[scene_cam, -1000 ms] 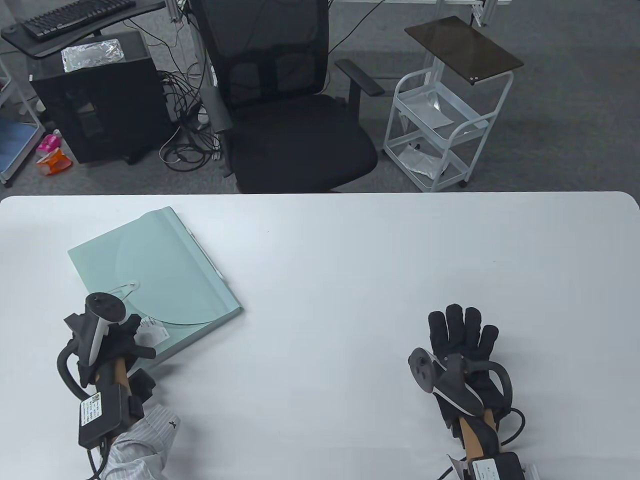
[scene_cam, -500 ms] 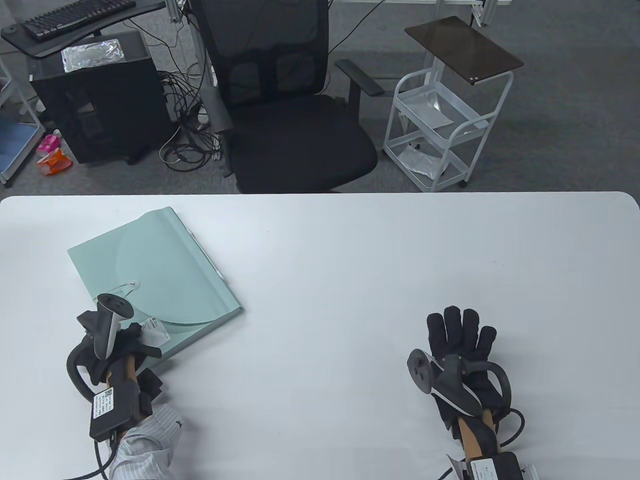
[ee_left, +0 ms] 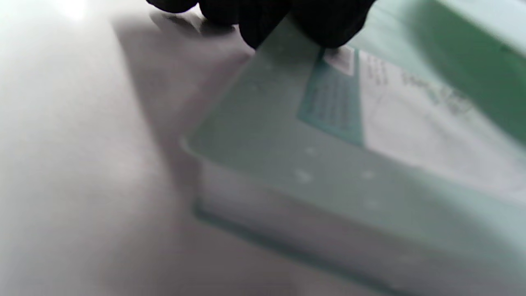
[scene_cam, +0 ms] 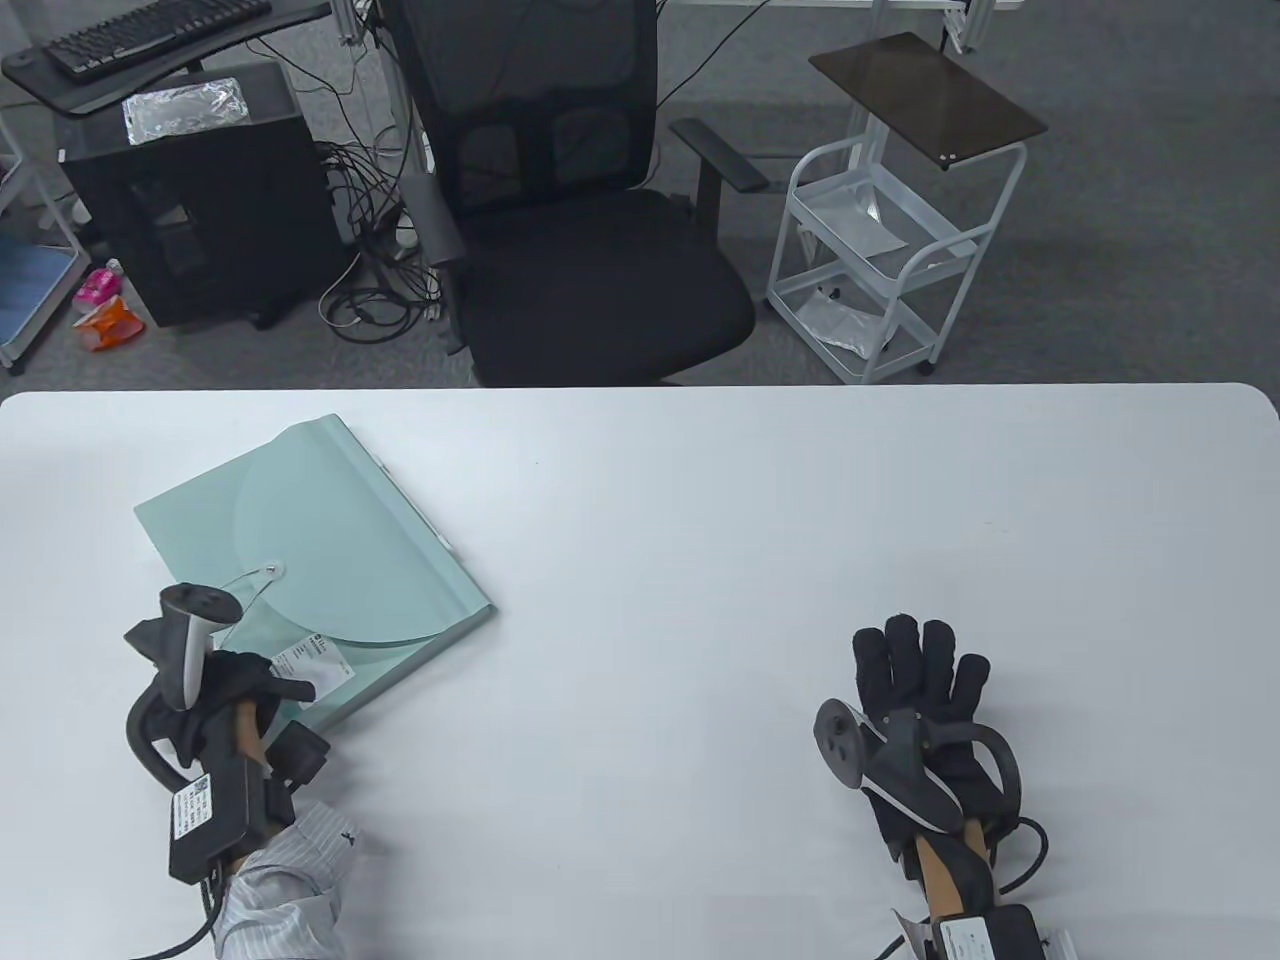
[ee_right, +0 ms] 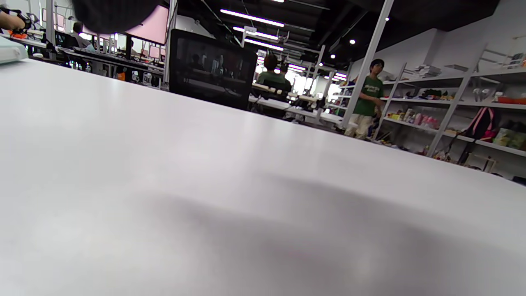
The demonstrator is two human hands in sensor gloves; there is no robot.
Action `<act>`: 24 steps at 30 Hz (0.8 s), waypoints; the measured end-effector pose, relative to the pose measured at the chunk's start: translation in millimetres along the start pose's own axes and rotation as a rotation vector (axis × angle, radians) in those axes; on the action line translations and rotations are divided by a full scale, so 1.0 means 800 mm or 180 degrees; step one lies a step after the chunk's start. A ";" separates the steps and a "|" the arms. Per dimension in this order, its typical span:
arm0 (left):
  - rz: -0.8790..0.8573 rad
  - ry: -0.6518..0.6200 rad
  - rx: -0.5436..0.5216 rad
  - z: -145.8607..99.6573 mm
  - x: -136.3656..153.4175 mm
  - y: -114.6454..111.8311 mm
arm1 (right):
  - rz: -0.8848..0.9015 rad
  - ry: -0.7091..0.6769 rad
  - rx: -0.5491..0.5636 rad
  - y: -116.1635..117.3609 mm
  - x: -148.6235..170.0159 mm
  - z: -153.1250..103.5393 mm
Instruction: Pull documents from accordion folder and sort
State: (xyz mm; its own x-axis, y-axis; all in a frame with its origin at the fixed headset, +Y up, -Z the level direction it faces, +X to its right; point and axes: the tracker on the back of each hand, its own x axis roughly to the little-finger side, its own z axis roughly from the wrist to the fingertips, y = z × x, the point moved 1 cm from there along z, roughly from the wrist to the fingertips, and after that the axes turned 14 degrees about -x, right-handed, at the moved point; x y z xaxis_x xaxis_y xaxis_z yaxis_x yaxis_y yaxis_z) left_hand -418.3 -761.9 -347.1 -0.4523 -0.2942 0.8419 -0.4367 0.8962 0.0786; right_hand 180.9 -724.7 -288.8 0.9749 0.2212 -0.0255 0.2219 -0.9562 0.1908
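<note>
A pale green accordion folder [scene_cam: 320, 540] lies closed and at an angle on the left of the white table [scene_cam: 700, 520]. Its round flap is held by an elastic cord on a button [scene_cam: 270, 572], and a white label [scene_cam: 318, 665] sits near its near corner. My left hand [scene_cam: 268, 690] grips that near corner. In the left wrist view its fingertips [ee_left: 279, 16] press on the folder [ee_left: 328, 172] beside the label [ee_left: 411, 111]. My right hand [scene_cam: 920, 665] rests flat on the table at the right, fingers spread, holding nothing.
A black office chair [scene_cam: 580, 230] stands beyond the table's far edge, with a white trolley [scene_cam: 880, 250] to its right. A computer tower [scene_cam: 200, 200] and cables are on the floor at the far left.
My left hand shifted at the folder's near corner, and the folder turned and slid slightly to the right. The label shows more fully now. The right hand has barely moved.
</note>
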 end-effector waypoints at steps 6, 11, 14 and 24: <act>-0.0878 0.0096 0.0114 -0.006 0.010 0.015 | 0.0017 0.0007 0.0001 0.000 0.000 0.000; -0.1339 0.0119 0.0167 -0.013 0.011 0.016 | 0.0050 0.0015 0.0031 0.001 0.002 0.001; -0.1497 0.0153 0.0104 -0.015 0.011 0.014 | 0.0057 0.0017 0.0035 0.001 0.003 0.001; -0.1542 0.0347 0.0064 -0.010 0.025 0.002 | 0.0115 0.0075 0.0097 0.000 0.008 0.001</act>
State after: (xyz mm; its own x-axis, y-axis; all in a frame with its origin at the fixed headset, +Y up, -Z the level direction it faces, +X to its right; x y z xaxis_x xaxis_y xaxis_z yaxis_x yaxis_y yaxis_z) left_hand -421.7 -763.6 -325.6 -0.1102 -0.6378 0.7623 -0.5920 0.6582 0.4652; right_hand 187.4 -723.7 -289.5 0.9817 0.1905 0.0042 0.1874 -0.9690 0.1613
